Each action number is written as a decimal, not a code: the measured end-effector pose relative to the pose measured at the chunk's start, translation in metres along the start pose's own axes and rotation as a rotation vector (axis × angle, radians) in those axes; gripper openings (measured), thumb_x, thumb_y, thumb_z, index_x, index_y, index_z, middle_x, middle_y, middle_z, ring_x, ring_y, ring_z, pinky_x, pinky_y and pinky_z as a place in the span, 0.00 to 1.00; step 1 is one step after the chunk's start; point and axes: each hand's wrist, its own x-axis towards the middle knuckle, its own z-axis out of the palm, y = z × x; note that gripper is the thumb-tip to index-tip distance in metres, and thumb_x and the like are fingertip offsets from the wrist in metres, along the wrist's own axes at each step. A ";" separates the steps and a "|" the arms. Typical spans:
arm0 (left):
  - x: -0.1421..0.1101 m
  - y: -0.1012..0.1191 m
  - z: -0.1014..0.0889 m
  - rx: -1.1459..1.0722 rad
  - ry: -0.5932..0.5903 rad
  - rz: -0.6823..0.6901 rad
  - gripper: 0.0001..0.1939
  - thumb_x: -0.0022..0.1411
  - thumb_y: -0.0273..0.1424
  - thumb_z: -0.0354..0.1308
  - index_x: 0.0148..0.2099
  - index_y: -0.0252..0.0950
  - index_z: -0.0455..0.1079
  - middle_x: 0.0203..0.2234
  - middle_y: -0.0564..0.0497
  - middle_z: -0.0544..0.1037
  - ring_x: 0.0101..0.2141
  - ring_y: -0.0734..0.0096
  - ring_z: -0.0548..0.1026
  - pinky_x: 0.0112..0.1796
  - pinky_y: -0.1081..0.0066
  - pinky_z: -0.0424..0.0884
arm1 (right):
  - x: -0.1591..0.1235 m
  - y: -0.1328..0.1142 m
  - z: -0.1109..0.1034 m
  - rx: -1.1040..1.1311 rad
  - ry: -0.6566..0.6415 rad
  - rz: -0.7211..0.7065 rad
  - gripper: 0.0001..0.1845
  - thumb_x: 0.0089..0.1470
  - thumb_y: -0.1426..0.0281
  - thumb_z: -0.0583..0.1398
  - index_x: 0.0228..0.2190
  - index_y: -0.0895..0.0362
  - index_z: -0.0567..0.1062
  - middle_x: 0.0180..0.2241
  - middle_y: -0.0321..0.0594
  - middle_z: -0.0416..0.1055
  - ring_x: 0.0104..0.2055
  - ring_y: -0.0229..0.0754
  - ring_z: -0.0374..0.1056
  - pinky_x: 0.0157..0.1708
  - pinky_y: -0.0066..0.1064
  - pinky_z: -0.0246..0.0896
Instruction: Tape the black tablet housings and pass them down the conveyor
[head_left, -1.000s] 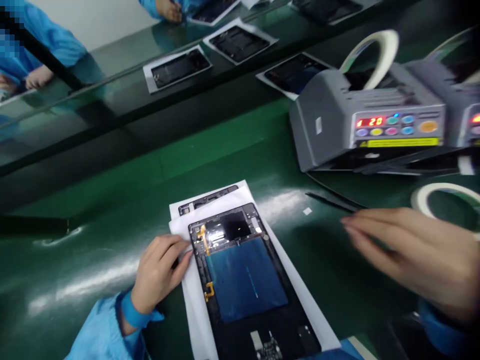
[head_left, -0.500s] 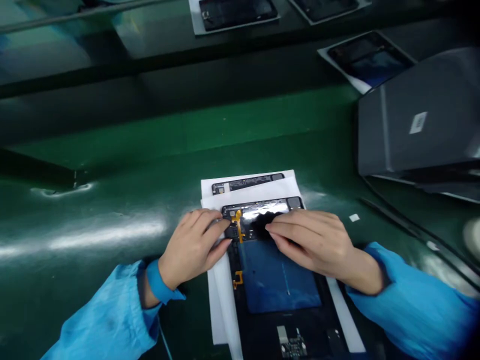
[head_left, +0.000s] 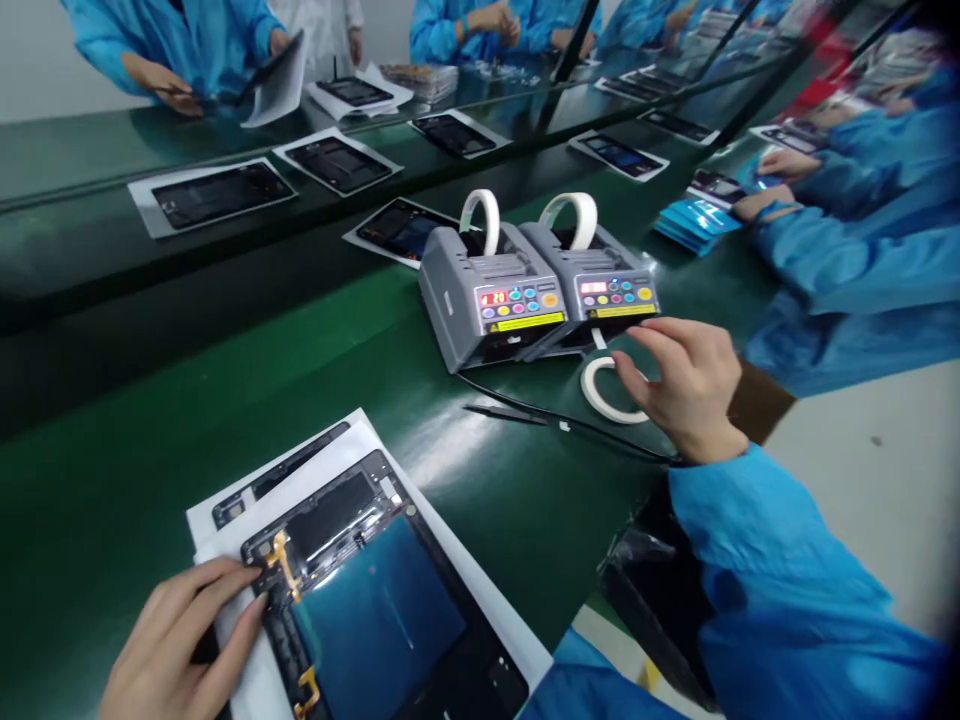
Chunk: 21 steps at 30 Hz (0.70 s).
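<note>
An opened tablet (head_left: 390, 610) with a blue battery and orange flex cables lies on white paper sheets (head_left: 465, 560) at the near edge of the green table (head_left: 150, 440). My left hand (head_left: 180, 640) rests its stretched fingers on the tablet's upper left edge, beside the orange flex. My right hand (head_left: 686, 385) is reached out to the right-hand one of two grey tape dispensers (head_left: 611, 285). Its thumb and forefinger are curled and apart, just right of a short white tape strip (head_left: 598, 340) that sticks out of the dispenser. A loose tape roll (head_left: 596, 395) lies flat under that hand.
The left tape dispenser (head_left: 487, 290) shows red digits. Black tweezers (head_left: 525, 415) lie in front of the dispensers. Behind runs a dark belt (head_left: 90, 270) with several tablets on paper. Co-workers in blue sleeves (head_left: 847, 240) work at the right and far side.
My right hand has left the tablet and gone out right to the tape dispenser. My view has swung up and right. My left hand stays on the tablet's left edge.
</note>
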 end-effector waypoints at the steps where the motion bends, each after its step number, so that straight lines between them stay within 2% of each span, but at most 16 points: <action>1: 0.001 0.000 0.000 0.003 0.001 -0.008 0.10 0.64 0.38 0.54 0.44 0.41 0.69 0.40 0.48 0.73 0.39 0.60 0.73 0.40 0.63 0.68 | -0.001 0.004 0.005 0.009 -0.008 -0.002 0.15 0.54 0.69 0.61 0.45 0.57 0.71 0.41 0.50 0.74 0.43 0.49 0.69 0.40 0.38 0.65; 5: 0.008 0.003 0.000 0.006 0.017 -0.019 0.07 0.63 0.36 0.55 0.42 0.41 0.70 0.38 0.48 0.73 0.38 0.61 0.74 0.40 0.63 0.68 | 0.005 0.007 0.011 0.054 -0.035 -0.010 0.09 0.56 0.71 0.59 0.39 0.54 0.75 0.39 0.46 0.75 0.40 0.44 0.69 0.39 0.35 0.63; 9: 0.011 0.016 -0.001 0.029 0.037 -0.037 0.05 0.63 0.32 0.56 0.42 0.40 0.69 0.36 0.48 0.73 0.37 0.63 0.73 0.38 0.65 0.69 | 0.012 -0.017 -0.011 0.188 0.049 -0.001 0.06 0.52 0.73 0.61 0.34 0.53 0.75 0.33 0.45 0.76 0.33 0.45 0.70 0.32 0.36 0.63; 12: 0.012 0.024 -0.002 0.021 0.000 -0.082 0.04 0.62 0.30 0.56 0.41 0.39 0.68 0.35 0.49 0.74 0.37 0.65 0.73 0.38 0.66 0.70 | 0.013 -0.042 -0.030 0.340 0.069 -0.114 0.14 0.43 0.75 0.67 0.33 0.50 0.74 0.30 0.40 0.76 0.29 0.42 0.71 0.29 0.32 0.65; 15: 0.011 0.025 -0.002 0.004 -0.029 -0.143 0.03 0.63 0.30 0.55 0.40 0.38 0.68 0.35 0.49 0.73 0.37 0.65 0.73 0.38 0.66 0.70 | 0.012 -0.052 -0.030 0.328 0.156 -0.173 0.18 0.38 0.76 0.69 0.33 0.50 0.73 0.27 0.38 0.75 0.26 0.41 0.70 0.26 0.31 0.64; 18: 0.009 0.021 -0.001 -0.018 -0.017 -0.127 0.05 0.63 0.31 0.55 0.41 0.39 0.69 0.36 0.49 0.73 0.38 0.64 0.73 0.38 0.65 0.70 | 0.009 -0.040 -0.014 0.171 0.212 -0.049 0.19 0.41 0.73 0.68 0.38 0.52 0.74 0.29 0.44 0.75 0.29 0.47 0.71 0.28 0.36 0.64; 21: 0.005 0.011 0.002 -0.048 -0.017 -0.087 0.06 0.62 0.32 0.56 0.43 0.40 0.69 0.38 0.48 0.73 0.39 0.63 0.73 0.39 0.64 0.69 | 0.001 -0.014 -0.001 0.048 0.096 -0.013 0.20 0.47 0.71 0.65 0.45 0.56 0.73 0.35 0.51 0.76 0.37 0.52 0.71 0.35 0.39 0.63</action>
